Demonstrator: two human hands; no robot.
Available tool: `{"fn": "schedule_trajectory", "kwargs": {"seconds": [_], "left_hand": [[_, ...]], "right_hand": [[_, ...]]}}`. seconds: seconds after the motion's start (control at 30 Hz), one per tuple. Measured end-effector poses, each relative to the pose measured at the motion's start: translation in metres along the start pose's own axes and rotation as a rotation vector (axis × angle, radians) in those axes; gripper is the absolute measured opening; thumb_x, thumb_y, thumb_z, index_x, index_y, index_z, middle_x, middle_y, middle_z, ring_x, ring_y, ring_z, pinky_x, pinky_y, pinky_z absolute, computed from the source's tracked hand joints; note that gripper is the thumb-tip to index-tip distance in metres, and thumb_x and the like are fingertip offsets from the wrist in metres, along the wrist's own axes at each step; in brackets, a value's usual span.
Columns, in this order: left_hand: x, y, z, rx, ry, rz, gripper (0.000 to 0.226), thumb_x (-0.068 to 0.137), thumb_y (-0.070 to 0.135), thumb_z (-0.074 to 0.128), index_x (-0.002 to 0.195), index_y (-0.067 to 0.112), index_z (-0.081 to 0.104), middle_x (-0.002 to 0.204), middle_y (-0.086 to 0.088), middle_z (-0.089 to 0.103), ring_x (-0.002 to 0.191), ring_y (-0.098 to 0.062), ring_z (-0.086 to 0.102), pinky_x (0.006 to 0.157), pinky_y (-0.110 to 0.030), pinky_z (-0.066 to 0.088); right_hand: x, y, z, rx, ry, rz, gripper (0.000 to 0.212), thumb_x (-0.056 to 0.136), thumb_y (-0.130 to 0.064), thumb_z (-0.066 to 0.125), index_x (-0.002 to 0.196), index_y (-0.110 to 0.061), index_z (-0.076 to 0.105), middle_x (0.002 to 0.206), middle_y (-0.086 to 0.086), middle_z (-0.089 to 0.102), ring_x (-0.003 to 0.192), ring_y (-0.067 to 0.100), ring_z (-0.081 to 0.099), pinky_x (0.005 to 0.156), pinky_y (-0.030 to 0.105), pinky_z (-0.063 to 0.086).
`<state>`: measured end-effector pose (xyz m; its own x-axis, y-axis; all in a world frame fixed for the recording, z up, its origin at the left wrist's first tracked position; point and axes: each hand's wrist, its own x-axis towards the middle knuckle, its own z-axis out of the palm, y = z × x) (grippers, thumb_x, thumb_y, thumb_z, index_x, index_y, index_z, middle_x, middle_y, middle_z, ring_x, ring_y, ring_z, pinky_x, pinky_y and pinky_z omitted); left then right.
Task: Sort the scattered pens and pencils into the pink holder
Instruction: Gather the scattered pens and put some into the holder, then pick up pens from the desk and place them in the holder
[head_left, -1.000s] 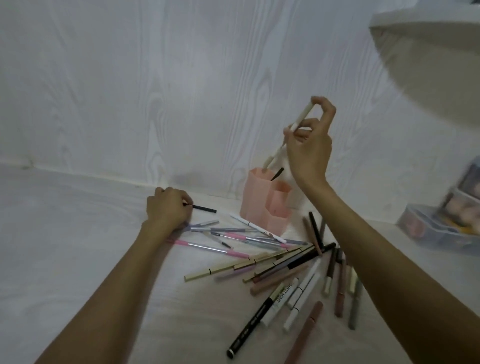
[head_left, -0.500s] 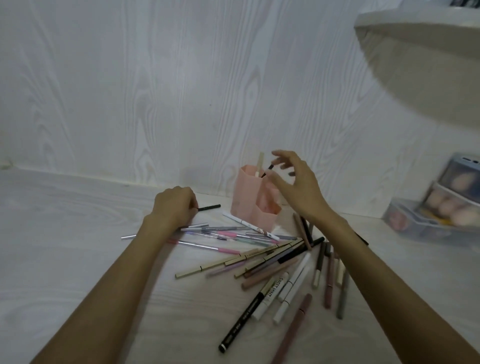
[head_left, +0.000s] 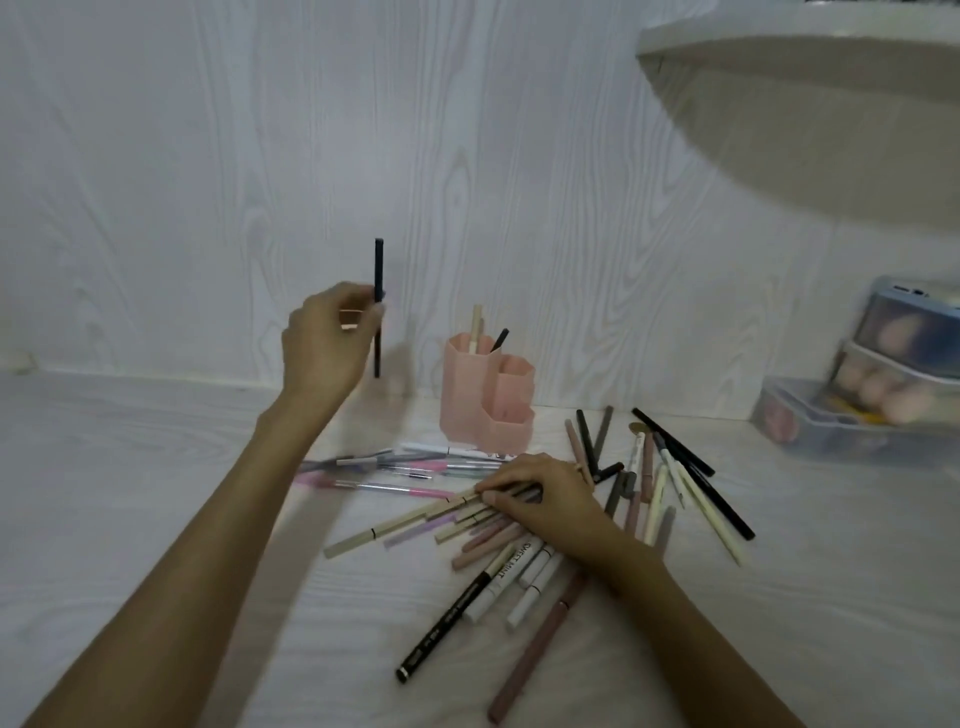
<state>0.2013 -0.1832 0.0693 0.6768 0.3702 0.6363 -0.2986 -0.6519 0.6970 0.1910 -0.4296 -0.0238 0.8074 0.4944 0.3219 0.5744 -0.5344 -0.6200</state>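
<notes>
Holding a dark pen (head_left: 378, 306) upright in the air, the left hand (head_left: 327, 345) pinches it between thumb and fingertips, so this grip is closed on the pen, raised above the desk (head_left: 130, 519) and well left of the pink holder (head_left: 485, 395). That holder stands near the back wall, made of joined hexagonal tubes of different heights. Its tallest tube at the back carries a beige pencil (head_left: 475, 328) and a thin black pen (head_left: 500, 340), both leaning out of the rim; the two lower tubes show nothing poking out.

Further down, the right hand (head_left: 545, 501) rests on the pile of scattered pens and pencils (head_left: 519, 519), its fingers curled over a few beige sticks; whether this grip actually pinches one or merely presses on them cannot be told. Around it lie pink and clear pens to the left, a long beige pencil (head_left: 395, 525) pointing lower left, a black pen with white lettering (head_left: 447, 621) below, a brown pen (head_left: 537, 657) nearest the camera, and a fan of grey, black and cream ones to the right.

At the right edge sit clear plastic boxes (head_left: 852, 410) with pink rounded items inside. A white shelf (head_left: 800, 41) juts out at the upper right.
</notes>
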Motion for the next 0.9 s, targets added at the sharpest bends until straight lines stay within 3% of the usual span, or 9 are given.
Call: {"fn": "schedule_trajectory", "kwargs": {"seconds": [0.07, 0.13, 0.37, 0.5, 0.6, 0.67, 0.73, 0.8, 0.9], "left_hand": [[0.003, 0.030, 0.006, -0.224, 0.056, 0.026, 0.016, 0.088, 0.023, 0.066, 0.101, 0.013, 0.069, 0.090, 0.009, 0.066, 0.078, 0.000, 0.063, 0.075, -0.009, 0.048], [0.004, 0.048, 0.020, -0.262, 0.047, 0.025, 0.016, 0.085, 0.025, 0.069, 0.096, 0.013, 0.069, 0.087, 0.008, 0.068, 0.077, 0.002, 0.064, 0.075, -0.010, 0.050], [-0.002, 0.045, 0.063, 0.169, -0.266, -0.040, 0.025, 0.087, 0.035, 0.064, 0.103, 0.019, 0.071, 0.110, 0.004, 0.071, 0.106, -0.014, 0.063, 0.073, -0.024, 0.039], [-0.017, 0.032, 0.056, 0.194, -0.397, -0.068, 0.049, 0.089, 0.039, 0.060, 0.132, 0.015, 0.054, 0.140, -0.002, 0.053, 0.130, -0.021, 0.047, 0.098, -0.034, 0.040], [-0.051, 0.015, 0.028, 0.214, -0.344, -0.018, 0.039, 0.087, 0.044, 0.060, 0.121, 0.025, 0.060, 0.126, 0.007, 0.061, 0.111, -0.012, 0.057, 0.083, -0.029, 0.045], [-0.075, -0.003, 0.005, 0.239, -0.424, -0.065, 0.033, 0.077, 0.060, 0.064, 0.094, 0.032, 0.067, 0.099, 0.016, 0.068, 0.085, -0.004, 0.061, 0.065, -0.025, 0.043], [-0.092, -0.020, -0.015, 0.228, -0.562, -0.133, 0.050, 0.057, 0.075, 0.065, 0.077, 0.030, 0.066, 0.078, 0.018, 0.067, 0.066, 0.002, 0.057, 0.059, -0.025, 0.042], [-0.099, -0.035, -0.024, 0.234, -0.690, -0.132, 0.052, 0.053, 0.075, 0.069, 0.076, 0.029, 0.066, 0.077, 0.021, 0.065, 0.061, 0.002, 0.054, 0.058, -0.020, 0.041], [-0.099, -0.048, -0.024, 0.230, -0.732, -0.116, 0.032, 0.065, 0.058, 0.075, 0.077, 0.029, 0.068, 0.077, 0.015, 0.066, 0.063, 0.002, 0.054, 0.060, -0.018, 0.042]], "right_hand": [[-0.001, -0.001, 0.003, 0.010, 0.052, 0.006, 0.014, 0.080, -0.027, 0.072, 0.094, -0.026, 0.075, 0.085, -0.021, 0.065, 0.088, -0.005, 0.058, 0.078, 0.011, 0.045], [-0.003, -0.001, 0.002, -0.009, 0.069, -0.013, 0.015, 0.081, -0.028, 0.071, 0.095, -0.026, 0.074, 0.084, -0.026, 0.062, 0.086, -0.012, 0.055, 0.078, 0.008, 0.043], [-0.006, 0.004, 0.005, -0.159, 0.011, -0.060, 0.025, 0.083, -0.032, 0.060, 0.107, -0.031, 0.068, 0.101, -0.009, 0.065, 0.098, 0.009, 0.048, 0.088, 0.028, 0.041], [-0.006, 0.003, 0.006, -0.206, -0.005, -0.035, 0.029, 0.086, -0.032, 0.058, 0.115, -0.029, 0.065, 0.104, -0.007, 0.060, 0.104, 0.011, 0.044, 0.093, 0.031, 0.038], [-0.005, 0.003, 0.007, -0.212, -0.015, -0.025, 0.031, 0.088, -0.031, 0.059, 0.118, -0.028, 0.063, 0.097, -0.010, 0.053, 0.100, 0.010, 0.040, 0.091, 0.029, 0.038], [-0.004, 0.003, 0.008, -0.214, -0.003, -0.026, 0.028, 0.088, -0.033, 0.060, 0.115, -0.029, 0.065, 0.094, -0.010, 0.051, 0.096, 0.009, 0.039, 0.087, 0.025, 0.037], [-0.004, 0.003, 0.009, -0.209, 0.043, -0.041, 0.023, 0.087, -0.035, 0.062, 0.108, -0.028, 0.069, 0.092, -0.009, 0.055, 0.093, 0.008, 0.041, 0.083, 0.023, 0.038], [-0.004, -0.001, 0.010, -0.225, 0.123, -0.090, 0.019, 0.085, -0.032, 0.065, 0.102, -0.027, 0.072, 0.092, -0.007, 0.060, 0.092, 0.008, 0.044, 0.081, 0.026, 0.042], [-0.003, -0.008, 0.010, -0.253, 0.299, -0.195, 0.020, 0.083, -0.022, 0.068, 0.102, -0.022, 0.072, 0.097, -0.001, 0.063, 0.092, 0.013, 0.051, 0.078, 0.030, 0.049]]}}
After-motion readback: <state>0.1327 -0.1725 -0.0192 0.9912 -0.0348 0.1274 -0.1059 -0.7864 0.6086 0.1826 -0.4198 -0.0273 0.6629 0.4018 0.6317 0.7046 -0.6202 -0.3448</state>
